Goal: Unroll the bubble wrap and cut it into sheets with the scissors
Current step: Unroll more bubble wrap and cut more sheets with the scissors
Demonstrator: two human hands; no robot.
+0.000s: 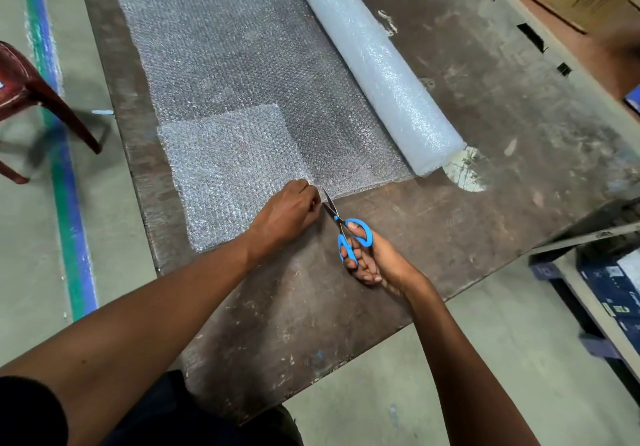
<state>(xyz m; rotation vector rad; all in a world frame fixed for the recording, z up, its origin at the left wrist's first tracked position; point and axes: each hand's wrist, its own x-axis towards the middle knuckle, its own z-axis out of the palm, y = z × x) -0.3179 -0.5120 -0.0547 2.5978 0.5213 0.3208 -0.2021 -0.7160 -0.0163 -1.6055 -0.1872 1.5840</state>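
Nearest, the right hand [372,258] has its fingers curled through one pair of blue-handled scissors [346,229], blades at the bubble wrap's near edge. Just beside it, the left hand [289,212] pinches that edge. One unrolled bubble wrap sheet [235,75] stretches across the worn table [433,238], one smaller cut piece [225,168] overlapping it, one roll [374,61] behind.

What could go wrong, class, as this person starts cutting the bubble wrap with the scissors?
1. The left hand pinches the bubble wrap right beside the blades of the scissors, so a fingertip could get nicked.
2. A cut sheet lies on top of the unrolled wrap next to the cut line; it might get caught and cut too.
3. The roll lies loose on the table, so it could shift and skew the cut.
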